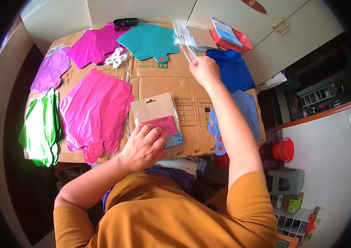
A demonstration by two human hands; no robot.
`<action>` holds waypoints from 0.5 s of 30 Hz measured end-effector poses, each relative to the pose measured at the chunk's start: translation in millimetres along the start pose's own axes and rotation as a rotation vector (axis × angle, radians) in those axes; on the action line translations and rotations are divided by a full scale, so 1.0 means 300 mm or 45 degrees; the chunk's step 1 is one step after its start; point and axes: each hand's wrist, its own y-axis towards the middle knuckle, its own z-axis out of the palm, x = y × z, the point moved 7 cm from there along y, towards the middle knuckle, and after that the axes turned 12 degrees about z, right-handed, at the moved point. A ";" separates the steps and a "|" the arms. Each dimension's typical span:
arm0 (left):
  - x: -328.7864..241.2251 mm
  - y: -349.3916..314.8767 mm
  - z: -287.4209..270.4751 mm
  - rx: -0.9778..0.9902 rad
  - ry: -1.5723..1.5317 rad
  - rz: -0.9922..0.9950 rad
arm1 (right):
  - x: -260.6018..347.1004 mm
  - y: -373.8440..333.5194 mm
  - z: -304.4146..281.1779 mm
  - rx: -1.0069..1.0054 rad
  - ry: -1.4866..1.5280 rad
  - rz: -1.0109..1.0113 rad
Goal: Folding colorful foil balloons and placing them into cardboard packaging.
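Note:
My left hand [144, 144] rests on a beige hanging card [150, 108], its bent fingers closed over a pink folded packet [165, 123] with print on it. A blue printed strip [174, 141] shows at the card's lower edge. Farther off, my right hand [204, 69] pinches the near end of a clear plastic bag [188, 50]. That bag lies by more clear bags and beige cards [201, 36] at the far right. Beside my right hand is a pile of dark blue foil balloons [233, 70]. Flat pink foil balloons [95, 109] lie left of my left hand.
Cardboard [159, 84] covers the table. Around it lie green [41, 126], purple [50, 70], magenta [95, 43], teal [148, 41] and light blue [239, 115] foil balloons. White ribbon rolls [117, 58], a black object [126, 22] and a red basket [241, 40] stand near the cabinets.

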 end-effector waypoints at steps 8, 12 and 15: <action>0.009 0.009 -0.029 -0.076 -0.065 0.028 | 0.036 0.139 0.101 0.230 -0.501 0.179; -0.011 -0.002 -0.036 -0.160 0.073 0.134 | 0.076 0.014 -0.031 0.144 -0.293 0.126; -0.019 -0.013 -0.038 -0.070 0.062 0.145 | 0.028 -0.258 -0.109 0.396 0.434 -0.008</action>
